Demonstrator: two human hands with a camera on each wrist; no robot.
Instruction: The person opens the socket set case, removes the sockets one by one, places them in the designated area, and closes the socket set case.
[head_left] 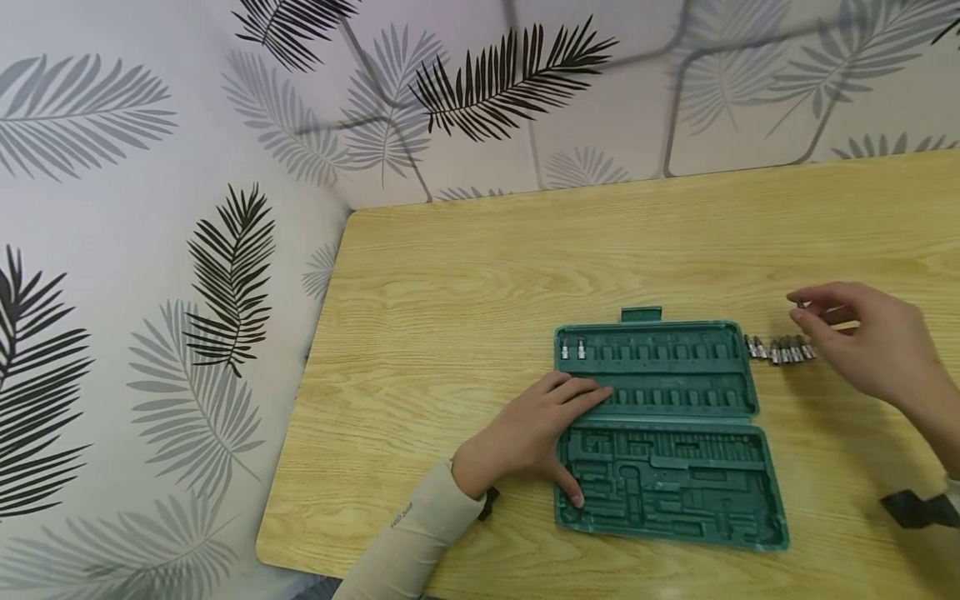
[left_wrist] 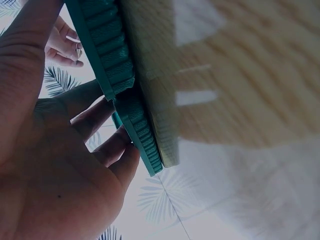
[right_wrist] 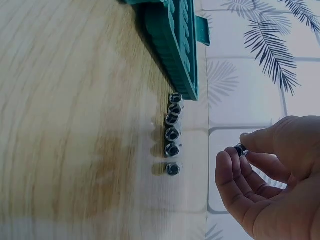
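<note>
The small metal piece (head_left: 799,305) is at the tips of your right hand (head_left: 873,333), pinched between thumb and index finger, with the gap closed down to its width and the whole grip lifted off the table (head_left: 420,317). Below that pinch and slightly to its left, a row of metal pieces (head_left: 776,352) lies on the wood, its left end next to the case. Farther left of your pinch is the green case (head_left: 705,500), lying open and flat; two metal bits (head_left: 581,349) stand in its upper half, at the far-left corner from your grip. Your left hand (head_left: 528,429) rests on the case's left edge, fingers spread and pinching nothing, index finger over the upper half, thumb on the lower. Beyond both hands rises the leaf-patterned wall (head_left: 480,158).
</note>
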